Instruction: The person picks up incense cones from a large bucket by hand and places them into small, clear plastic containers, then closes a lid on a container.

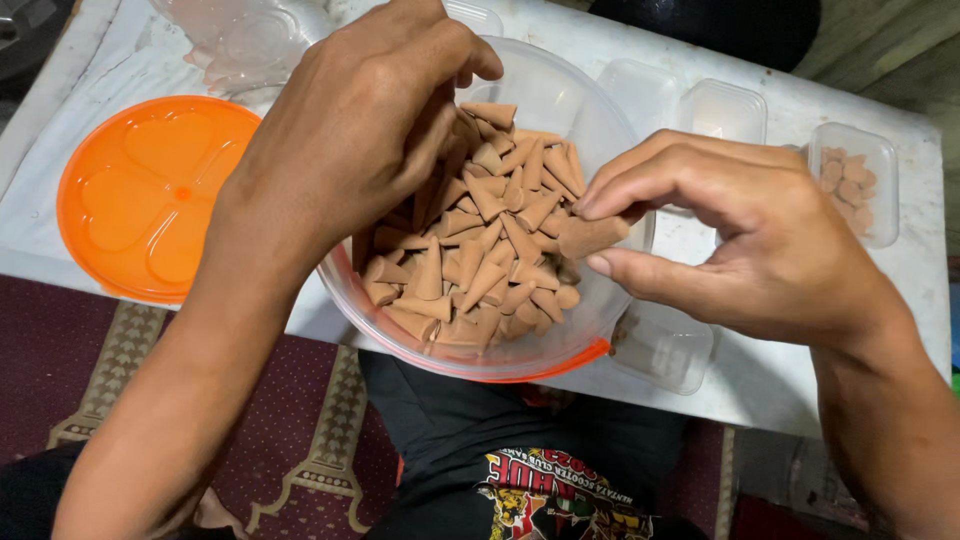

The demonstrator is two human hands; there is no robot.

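Here the left hand (360, 130) digs half-curled into a clear bowl (560, 90) of brown cones (480, 260); the right hand (740, 240) pinches one.

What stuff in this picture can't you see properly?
- Left hand: its fingertips are buried among the brown cones in the clear bowl, head view.
- Small tray: partly behind the bowl and the right hand.
- Clear container: cut off by the top edge.
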